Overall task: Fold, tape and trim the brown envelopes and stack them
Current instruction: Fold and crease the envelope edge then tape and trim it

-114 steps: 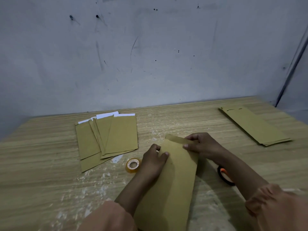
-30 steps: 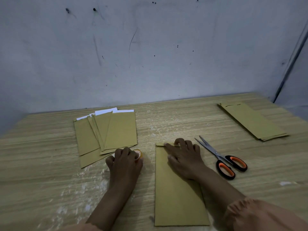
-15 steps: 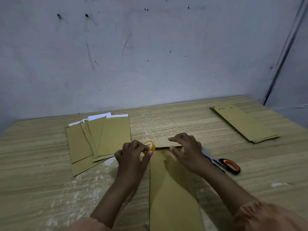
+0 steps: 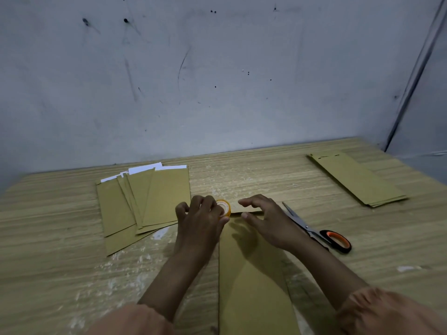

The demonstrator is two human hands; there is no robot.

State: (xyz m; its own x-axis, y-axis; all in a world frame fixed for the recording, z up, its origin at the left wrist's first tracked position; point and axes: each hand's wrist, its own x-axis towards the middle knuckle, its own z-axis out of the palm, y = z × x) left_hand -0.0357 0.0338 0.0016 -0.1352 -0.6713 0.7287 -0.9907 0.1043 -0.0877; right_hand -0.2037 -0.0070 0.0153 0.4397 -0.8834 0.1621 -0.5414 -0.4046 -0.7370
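From the head view, I have the long brown paper envelope (image 4: 254, 274) lying flat on the pale wood-grain table (image 4: 242, 175), its near end running off the bottom of the picture and its folded top flap just under my hands. My left hand (image 4: 202, 221) grips the small orange roll of clear tape (image 4: 223, 207) between curled fingers and thumb, at the envelope's top left corner. My right hand (image 4: 268, 221) hovers over the flap with fingers loosely spread and a little bent, thumb low beside the fold; I cannot tell whether any fingertip touches the paper.

I judge this the taping step: flap folded, no tape laid yet as far as I can see. The next move calls for my right fingers to find the tape's free end, draw it across the fold and press it down, then reach the black-and-orange-handled scissors (image 4: 316, 232), which lie just right of my right wrist.

The fanned pile of brown envelopes with white slips (image 4: 145, 201) lies near on the left, the neat stack of brown envelopes (image 4: 358, 180) well apart at far right. Bare table lies beyond the flap and between scissors and stack; the wall closes the far edge
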